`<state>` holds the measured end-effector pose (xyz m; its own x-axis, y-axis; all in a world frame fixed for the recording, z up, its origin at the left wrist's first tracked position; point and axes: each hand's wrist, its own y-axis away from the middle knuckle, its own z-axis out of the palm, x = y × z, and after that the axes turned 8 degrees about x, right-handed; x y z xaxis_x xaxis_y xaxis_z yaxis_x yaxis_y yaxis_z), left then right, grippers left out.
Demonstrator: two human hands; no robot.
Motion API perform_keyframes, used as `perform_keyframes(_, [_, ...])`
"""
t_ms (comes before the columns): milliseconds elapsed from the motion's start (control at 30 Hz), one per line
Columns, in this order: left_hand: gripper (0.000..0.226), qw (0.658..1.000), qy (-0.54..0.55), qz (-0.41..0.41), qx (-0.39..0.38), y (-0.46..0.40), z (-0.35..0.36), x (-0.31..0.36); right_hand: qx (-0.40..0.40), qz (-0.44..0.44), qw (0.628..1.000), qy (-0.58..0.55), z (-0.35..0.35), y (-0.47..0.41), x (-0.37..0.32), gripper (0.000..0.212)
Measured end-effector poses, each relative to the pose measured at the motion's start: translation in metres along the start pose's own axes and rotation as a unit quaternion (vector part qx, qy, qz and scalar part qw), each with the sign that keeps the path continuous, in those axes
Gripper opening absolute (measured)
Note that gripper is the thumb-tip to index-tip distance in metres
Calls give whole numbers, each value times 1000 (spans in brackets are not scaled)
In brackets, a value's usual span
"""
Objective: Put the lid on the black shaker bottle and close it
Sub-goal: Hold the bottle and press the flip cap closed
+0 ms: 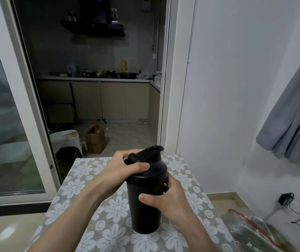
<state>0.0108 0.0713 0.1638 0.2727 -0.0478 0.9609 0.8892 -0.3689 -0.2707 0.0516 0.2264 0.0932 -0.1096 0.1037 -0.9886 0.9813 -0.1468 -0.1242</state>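
The black shaker bottle [144, 211] stands upright on a table covered with a white-flowered cloth [91, 179]. Its black lid [152, 166] sits on top of the bottle, with the flip cap and carry loop sticking up at the back. My left hand [125, 166] wraps over the lid from the left, thumb lying across its front. My right hand [165, 197] grips the bottle's body from the right, thumb pressed on the front. Whether the lid is fully seated I cannot tell.
A clear plastic bag with a red strip [254, 231] lies at the table's right front corner. A grey curtain [294, 110] hangs at the right. Behind the table an open sliding door [27, 106] leads to a dark kitchen with cardboard boxes [95, 140] on its floor.
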Motion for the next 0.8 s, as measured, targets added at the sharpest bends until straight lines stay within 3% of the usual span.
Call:
perform_keyframes(233, [41,999,37,-21,-35,0,-7,-10,-19,10,1000,7,0,2,3,78])
perform_keyframes(533, [32,998,29,-47,-23,3,-5,-12,-5,15,1000,8,-1,2,6,77])
perform_keyframes(667, [50,995,41,-81,29,5,-2,-21,35,27,999,16,1,0,8,78])
perform_keyframes(800, [35,993,32,-108,46,10,-5,-32,54,25,998,25,4,-4,15,74])
